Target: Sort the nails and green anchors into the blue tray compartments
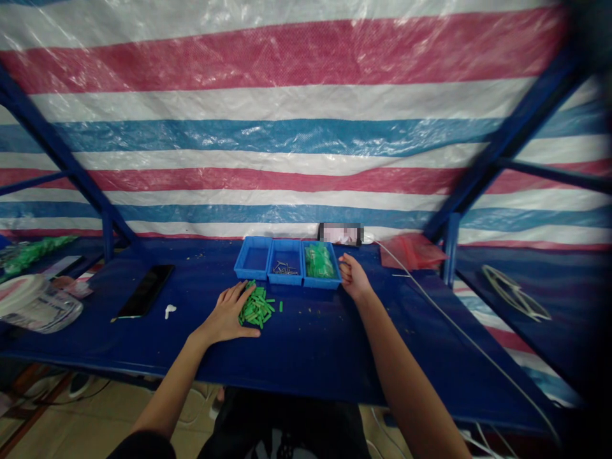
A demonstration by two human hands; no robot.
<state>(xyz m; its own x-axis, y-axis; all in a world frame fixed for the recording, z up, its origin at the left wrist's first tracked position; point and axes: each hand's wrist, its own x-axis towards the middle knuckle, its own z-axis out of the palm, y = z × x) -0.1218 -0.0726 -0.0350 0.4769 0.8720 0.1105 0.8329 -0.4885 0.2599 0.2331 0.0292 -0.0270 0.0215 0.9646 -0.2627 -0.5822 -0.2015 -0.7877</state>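
Head view: a striped tarp [287, 127] hung behind a blue table [310, 357]. Three blue bins [253, 258] stood in a row at the table's back; the middle one held small metal pins, the right one green pieces. The left hand [229, 315] lay flat, fingers spread, touching a pile of green plastic pieces [258, 308] just in front of the bins. The right hand [352, 277] rested beside the right bin, fingers curled closed; could not tell whether it held anything.
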